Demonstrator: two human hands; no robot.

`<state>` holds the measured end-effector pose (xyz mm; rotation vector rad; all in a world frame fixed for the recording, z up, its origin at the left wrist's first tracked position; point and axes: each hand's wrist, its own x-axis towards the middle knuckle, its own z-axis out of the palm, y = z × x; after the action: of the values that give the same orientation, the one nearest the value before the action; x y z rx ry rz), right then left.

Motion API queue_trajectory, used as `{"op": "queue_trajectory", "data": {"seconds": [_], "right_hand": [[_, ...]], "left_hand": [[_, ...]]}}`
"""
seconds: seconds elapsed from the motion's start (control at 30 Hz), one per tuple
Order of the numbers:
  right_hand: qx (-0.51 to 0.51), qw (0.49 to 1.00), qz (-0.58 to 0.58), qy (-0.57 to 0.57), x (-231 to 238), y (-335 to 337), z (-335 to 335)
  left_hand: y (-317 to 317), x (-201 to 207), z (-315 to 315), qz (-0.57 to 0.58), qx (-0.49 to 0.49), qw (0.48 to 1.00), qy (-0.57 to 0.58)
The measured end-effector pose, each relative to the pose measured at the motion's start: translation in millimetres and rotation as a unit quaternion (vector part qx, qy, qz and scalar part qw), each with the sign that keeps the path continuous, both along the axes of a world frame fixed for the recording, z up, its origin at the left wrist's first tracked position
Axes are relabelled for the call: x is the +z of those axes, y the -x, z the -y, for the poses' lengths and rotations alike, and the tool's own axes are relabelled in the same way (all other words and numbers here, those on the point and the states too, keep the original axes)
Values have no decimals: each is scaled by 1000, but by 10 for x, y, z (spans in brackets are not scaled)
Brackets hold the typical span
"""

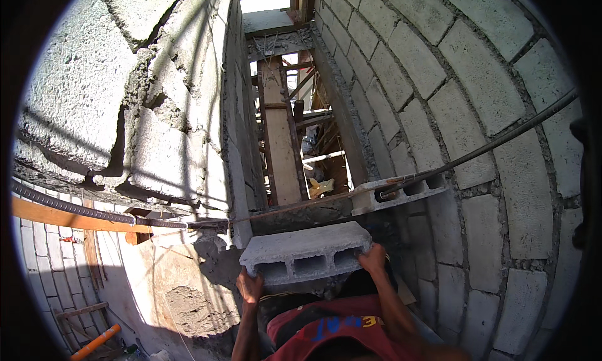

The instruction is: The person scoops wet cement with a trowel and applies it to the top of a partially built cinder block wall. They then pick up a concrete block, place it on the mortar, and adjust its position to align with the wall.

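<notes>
A grey hollow concrete block (306,243) is held in front of my body, its row of three hollows turned toward me. My left hand (251,286) grips its left end, and my right hand (374,259) is closed round its right end. Just beyond, at the right, another hollow block (370,200) sits on the low wall against the block wall. A steel reinforcing bar (489,151) reaches that second block from the right. The fingers on the far side of the held block are partly hidden.
Block walls rise at the left (75,79) and right (414,66). Between them a wooden plank (280,135) spans an opening with timbers below. A ribbed steel bar (94,210) crosses at the left. Lower left are a mortar patch (197,311) and an orange pipe (96,343).
</notes>
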<state>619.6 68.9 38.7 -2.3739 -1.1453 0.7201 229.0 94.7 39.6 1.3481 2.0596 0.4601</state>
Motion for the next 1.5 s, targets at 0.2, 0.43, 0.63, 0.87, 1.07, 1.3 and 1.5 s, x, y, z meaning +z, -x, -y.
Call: {"op": "queue_trajectory", "data": {"seconds": [0.2, 0.43, 0.63, 0.87, 1.07, 1.3, 1.5], "right_hand": [[13, 999, -16, -25, -96, -8, -235], [-3, 997, -33, -69, -263, -94, -472], [-19, 997, -15, -77, -317, -66, -637], [-54, 997, 44, -32, -481, -32, -882], [-77, 990, -8, -118, -488, 68, -959], [-124, 990, 45, -53, -452, 140, -1117], [-137, 989, 28, -56, -434, 201, -1097]], "left_hand": [[-107, 203, -167, -32, 20, 999, -15], [-180, 139, -394, -14, 55, 998, -18], [-190, -60, -604, -29, 49, 996, -64], [-256, -386, -679, -113, 78, 982, -126], [-340, -310, -713, -116, 97, 978, -144], [-565, -126, -797, -101, 206, 968, -107], [-666, -280, -677, 0, 323, 910, -260]]}}
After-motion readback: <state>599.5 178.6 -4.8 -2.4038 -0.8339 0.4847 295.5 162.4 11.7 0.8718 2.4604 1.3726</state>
